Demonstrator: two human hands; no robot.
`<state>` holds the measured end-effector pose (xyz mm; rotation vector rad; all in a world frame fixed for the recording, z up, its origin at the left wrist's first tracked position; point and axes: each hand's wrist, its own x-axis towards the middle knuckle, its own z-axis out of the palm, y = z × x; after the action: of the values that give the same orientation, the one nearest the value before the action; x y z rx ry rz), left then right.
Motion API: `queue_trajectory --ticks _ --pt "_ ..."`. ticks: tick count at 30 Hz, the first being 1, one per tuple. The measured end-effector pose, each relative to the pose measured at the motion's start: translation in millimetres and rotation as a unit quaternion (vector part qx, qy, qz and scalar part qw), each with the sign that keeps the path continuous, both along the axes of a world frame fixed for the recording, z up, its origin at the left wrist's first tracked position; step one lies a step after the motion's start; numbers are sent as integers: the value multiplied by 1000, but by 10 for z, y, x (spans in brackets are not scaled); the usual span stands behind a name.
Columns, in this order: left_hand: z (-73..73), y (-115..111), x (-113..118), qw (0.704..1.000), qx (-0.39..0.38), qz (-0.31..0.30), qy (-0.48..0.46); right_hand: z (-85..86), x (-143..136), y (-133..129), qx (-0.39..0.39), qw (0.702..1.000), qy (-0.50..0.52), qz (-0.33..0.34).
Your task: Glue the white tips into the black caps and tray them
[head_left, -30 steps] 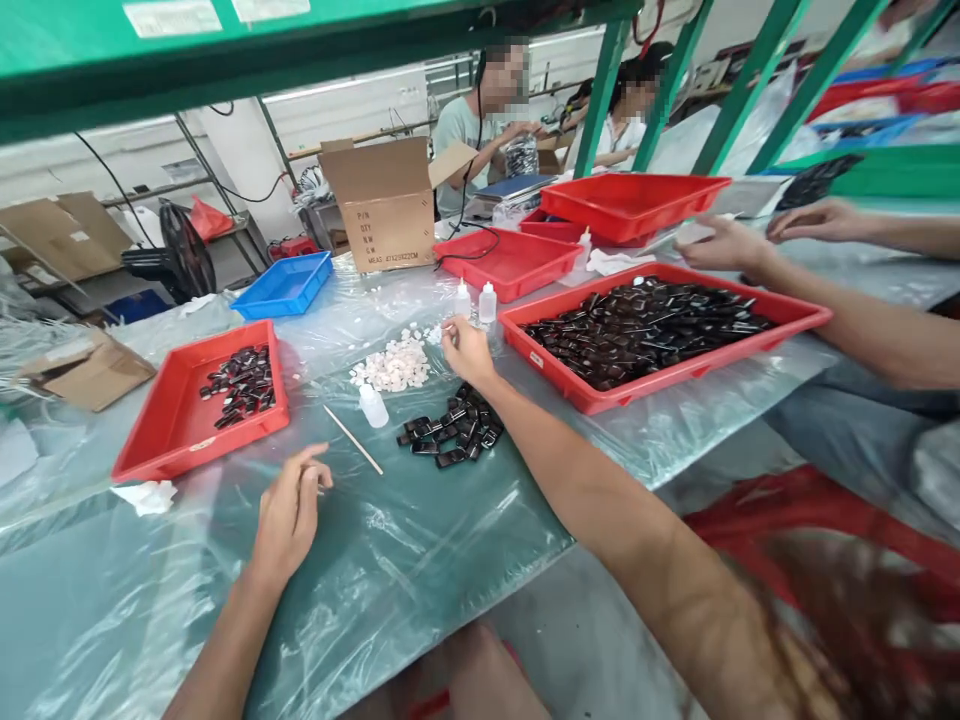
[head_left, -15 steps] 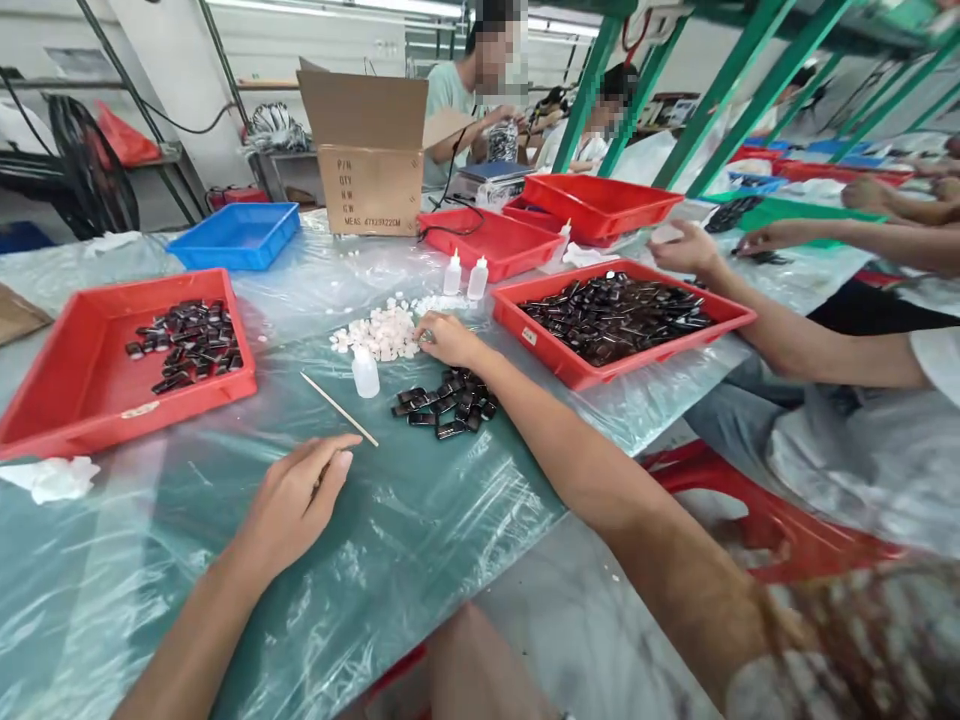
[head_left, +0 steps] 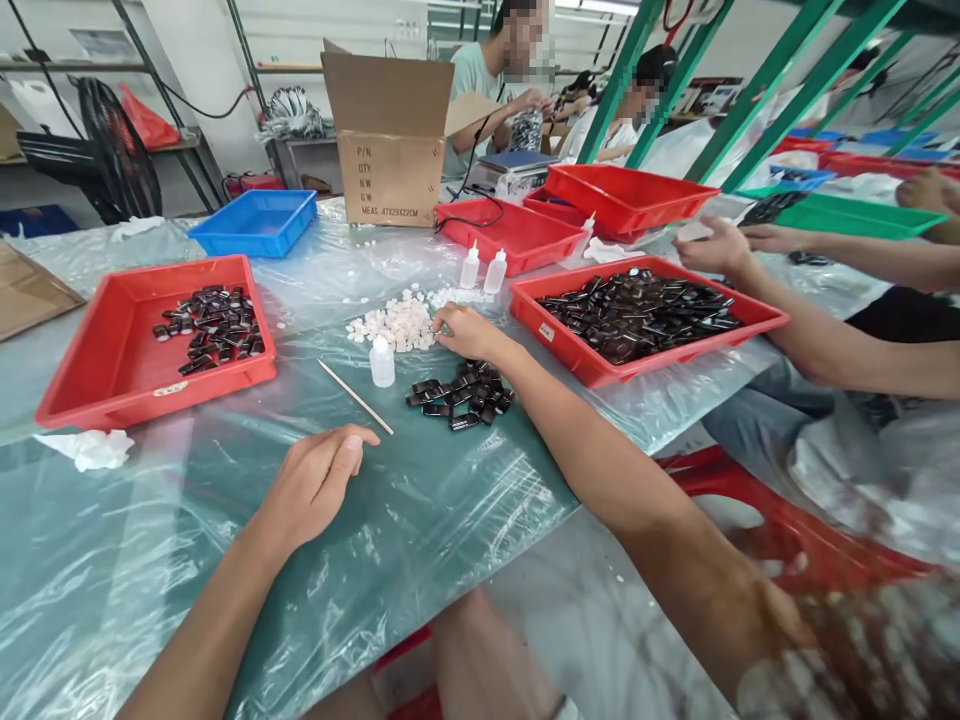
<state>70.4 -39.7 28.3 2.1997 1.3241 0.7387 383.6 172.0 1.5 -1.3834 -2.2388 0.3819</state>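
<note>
Leftmost, red tray (head_left: 90, 370) with a few black parts. Left hand (head_left: 315, 485) flat on desk (head_left: 420, 520), loose, grasping nothing, near wooden stick (head_left: 355, 397). Right hand (head_left: 463, 330) pinching at white pellet pile (head_left: 397, 325), black pieces (head_left: 461, 395) just beside.

Red, blue and green on our bench

We see red trays (head_left: 112, 370) holding glossy black pieces (head_left: 210, 328), a blue tray (head_left: 255, 222) at upper left, and a green tray (head_left: 855, 215) at upper right. White bits (head_left: 401, 325) lie mid-frame beside translucent white bottles (head_left: 382, 360). Our plain brown box (head_left: 388, 150) bears black lettering.
</note>
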Motion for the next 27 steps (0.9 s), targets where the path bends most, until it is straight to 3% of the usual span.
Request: queue_trajectory --ticks 5,9,14,19,21,23,27 --pt "11 -2 -27 1000 -5 11 -9 292 -96 -260 -81 989 -8 126" --pt "19 -19 -8 1000 -13 13 3 362 -222 -426 -163 962 -13 220" --pt "45 -20 16 1000 -15 13 5 378 -290 -494 -203 949 10 240" --pt "84 -34 49 1000 26 13 6 535 -242 -550 -225 937 95 250" --pt "85 -37 58 999 40 25 4 592 -292 -642 -259 915 149 271" --pt "68 -32 62 998 53 46 -9 600 -426 -786 -312 876 206 305" --pt "6 -10 71 996 33 48 -69 451 -811 -1075 -375 801 307 352"
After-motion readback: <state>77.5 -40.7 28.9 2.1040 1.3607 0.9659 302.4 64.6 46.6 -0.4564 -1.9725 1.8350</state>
